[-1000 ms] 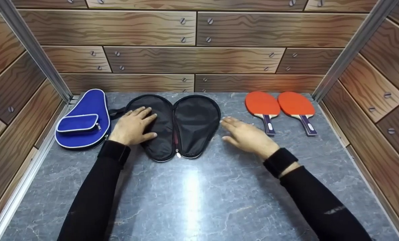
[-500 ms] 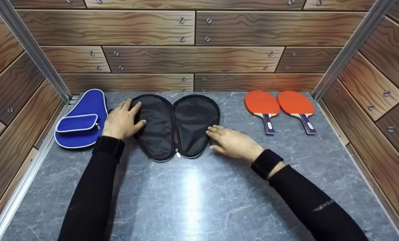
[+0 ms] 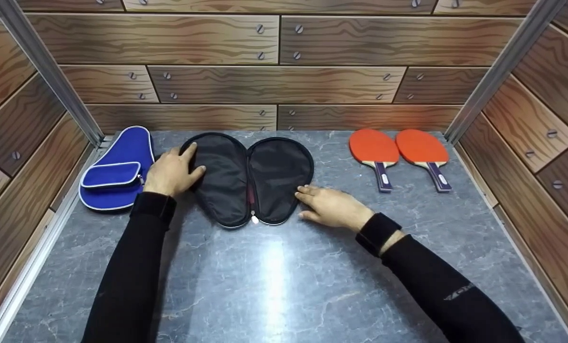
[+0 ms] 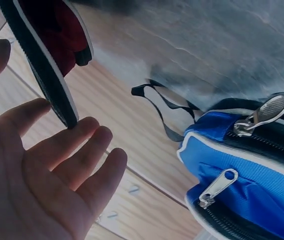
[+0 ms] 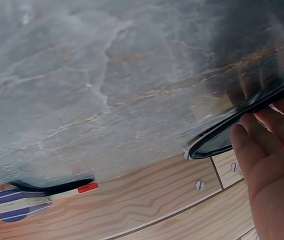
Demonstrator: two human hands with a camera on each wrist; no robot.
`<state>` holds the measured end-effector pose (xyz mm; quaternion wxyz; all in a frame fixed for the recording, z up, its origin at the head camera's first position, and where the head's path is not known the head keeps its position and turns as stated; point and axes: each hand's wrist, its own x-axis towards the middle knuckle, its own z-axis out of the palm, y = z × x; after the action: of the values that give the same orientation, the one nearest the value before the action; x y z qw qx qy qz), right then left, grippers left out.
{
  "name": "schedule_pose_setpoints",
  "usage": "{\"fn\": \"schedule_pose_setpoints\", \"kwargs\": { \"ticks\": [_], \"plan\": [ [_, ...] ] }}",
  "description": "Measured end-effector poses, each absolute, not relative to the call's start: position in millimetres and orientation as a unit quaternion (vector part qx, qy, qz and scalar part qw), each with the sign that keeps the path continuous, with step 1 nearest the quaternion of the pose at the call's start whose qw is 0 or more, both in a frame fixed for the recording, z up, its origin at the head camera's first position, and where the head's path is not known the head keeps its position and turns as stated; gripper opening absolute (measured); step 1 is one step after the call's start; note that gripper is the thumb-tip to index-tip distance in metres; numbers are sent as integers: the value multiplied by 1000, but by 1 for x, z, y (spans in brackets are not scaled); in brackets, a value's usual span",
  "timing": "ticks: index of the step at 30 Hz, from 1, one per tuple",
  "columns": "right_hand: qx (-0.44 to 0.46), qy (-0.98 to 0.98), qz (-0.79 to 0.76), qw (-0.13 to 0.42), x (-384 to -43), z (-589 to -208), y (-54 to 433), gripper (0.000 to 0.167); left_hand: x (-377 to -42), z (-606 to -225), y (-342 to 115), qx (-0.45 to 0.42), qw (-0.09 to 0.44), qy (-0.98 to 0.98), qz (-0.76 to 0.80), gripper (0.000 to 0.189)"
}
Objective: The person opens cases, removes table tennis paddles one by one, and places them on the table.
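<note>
A black racket case (image 3: 284, 178) lies spread in two lobes on the grey surface, a zipper pull (image 3: 255, 218) at its near middle. Over its left edge reaches my left hand (image 3: 169, 172), fingers nearly straight. In the left wrist view the fingertips (image 4: 84, 127) touch the case's rim (image 4: 52, 82), which stands off the surface and shows dark red inside. My right hand (image 3: 334, 207) has its fingertips against the case's lower right edge. From the right wrist, its extended fingers (image 5: 254, 135) touch the black rim (image 5: 216, 135); no grip is visible.
A blue racket case (image 3: 131, 150) with white piping and a zipped pocket (image 3: 111, 175) lies left of my left hand. Two red table tennis bats (image 3: 373, 145) (image 3: 422, 146) lie at the back right. Wood-patterned walls (image 3: 274, 43) enclose the back and sides.
My left hand has slid left off the black case's face to its left edge. My right hand has come left and nearer to the case's right edge. The case's left lobe has shifted slightly.
</note>
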<state>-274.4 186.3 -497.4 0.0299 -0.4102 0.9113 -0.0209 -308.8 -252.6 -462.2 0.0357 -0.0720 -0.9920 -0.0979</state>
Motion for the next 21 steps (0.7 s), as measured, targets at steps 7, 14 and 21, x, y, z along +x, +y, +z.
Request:
{"fn": "schedule_pose_setpoints", "kwargs": {
  "ticks": [7, 14, 21],
  "plan": [
    [-408, 912, -25, 30, -275, -498, 185, 67, -308, -452, -245, -79, 49, -987, -134, 81],
    [-403, 914, -27, 32, -276, -501, 185, 69, -307, -443, -235, -96, 84, -978, -165, 79],
    [-397, 916, -33, 36, -275, -500, 184, 68, -309, -440, -226, -113, 104, -965, -210, 80]
  ]
}}
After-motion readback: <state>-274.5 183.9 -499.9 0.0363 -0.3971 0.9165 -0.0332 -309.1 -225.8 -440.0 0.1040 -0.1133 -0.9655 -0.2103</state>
